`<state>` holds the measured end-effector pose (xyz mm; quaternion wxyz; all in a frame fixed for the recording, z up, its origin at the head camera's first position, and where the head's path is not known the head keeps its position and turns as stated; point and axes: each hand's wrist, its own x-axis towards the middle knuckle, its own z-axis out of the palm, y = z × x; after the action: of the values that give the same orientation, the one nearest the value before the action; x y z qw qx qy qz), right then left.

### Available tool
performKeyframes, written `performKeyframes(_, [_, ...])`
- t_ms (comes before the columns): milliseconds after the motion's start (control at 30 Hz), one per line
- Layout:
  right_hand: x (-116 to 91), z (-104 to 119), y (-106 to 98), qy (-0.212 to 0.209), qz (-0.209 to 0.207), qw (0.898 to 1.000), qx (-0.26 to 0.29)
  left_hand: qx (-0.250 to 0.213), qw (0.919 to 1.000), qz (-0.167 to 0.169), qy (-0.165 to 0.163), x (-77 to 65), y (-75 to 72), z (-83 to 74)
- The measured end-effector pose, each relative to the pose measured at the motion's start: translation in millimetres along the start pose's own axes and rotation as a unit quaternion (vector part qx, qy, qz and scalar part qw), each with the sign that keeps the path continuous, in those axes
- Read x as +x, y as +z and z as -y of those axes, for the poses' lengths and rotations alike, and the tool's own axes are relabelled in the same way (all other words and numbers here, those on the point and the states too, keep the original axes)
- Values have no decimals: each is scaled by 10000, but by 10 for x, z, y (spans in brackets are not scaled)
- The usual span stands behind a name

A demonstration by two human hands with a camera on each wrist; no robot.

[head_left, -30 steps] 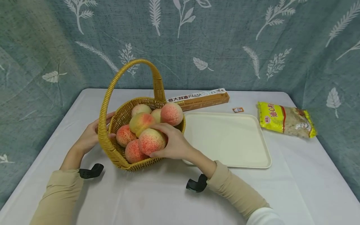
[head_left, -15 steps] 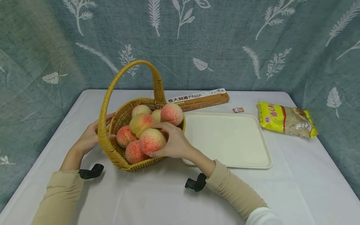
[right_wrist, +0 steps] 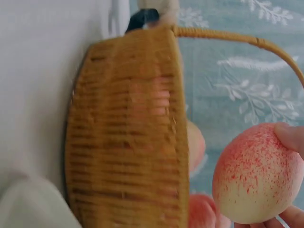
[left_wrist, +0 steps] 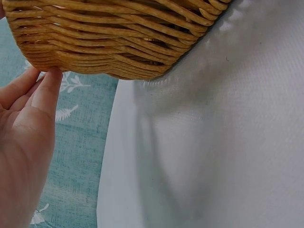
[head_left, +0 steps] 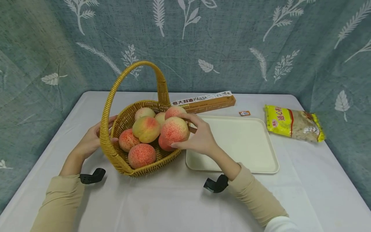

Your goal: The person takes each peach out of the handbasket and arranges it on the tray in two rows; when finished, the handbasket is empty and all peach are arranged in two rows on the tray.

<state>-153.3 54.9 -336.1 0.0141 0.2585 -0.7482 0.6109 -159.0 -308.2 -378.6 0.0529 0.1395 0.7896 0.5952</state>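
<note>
A golden woven basket (head_left: 121, 166) with a tall arched handle holds several red-and-yellow peaches (head_left: 142, 156). My left hand (head_left: 90, 141) grips the basket's left side near the handle's foot; in the left wrist view its fingertips meet the rim. My right hand (head_left: 203, 137) pinches a speckled peach (head_left: 174, 129) between thumb and fingers, over the right part of the basket. In the right wrist view that held peach (right_wrist: 254, 175) hangs clear of the basket wall (right_wrist: 128, 133). Another red peach is partly hidden behind it in the head view.
Right of the basket lies a cream tray (head_left: 240, 145), partly covered by my right hand. Behind it are a pasta box (head_left: 214, 102) and a small orange packet (head_left: 244, 113). A yellow bag (head_left: 294, 124) lies at the far right of the white-covered table (head_left: 162, 203).
My right hand has lifted the peach off the front of the pile and carried it to the right. The left hand and basket have stayed in place.
</note>
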Motion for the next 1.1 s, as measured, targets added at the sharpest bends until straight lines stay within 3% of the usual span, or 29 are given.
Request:
performKeyframes(233, [14, -13, -265, 138, -671, 9977, -28, 48, 10000, 29, -51, -9, -15, -11])
performKeyframes(500, [57, -17, -496, 232, -1323, 9909, 89, -222, 9997, 96, 60, -2, -19, 14])
performKeyframes(600, [87, -56, -571, 410, -1580, 9864, 206, -273, 9996, 107, 47, 9, -9, 16])
performKeyframes(867, [120, -188, -622, 1049, -2059, 9709, 628, 181, 9998, 33, 19, 16, 7, 7])
performKeyframes(1100, [162, -329, -637, 1697, -2245, 9577, 594, -180, 9998, 42, 94, -4, 3, 13])
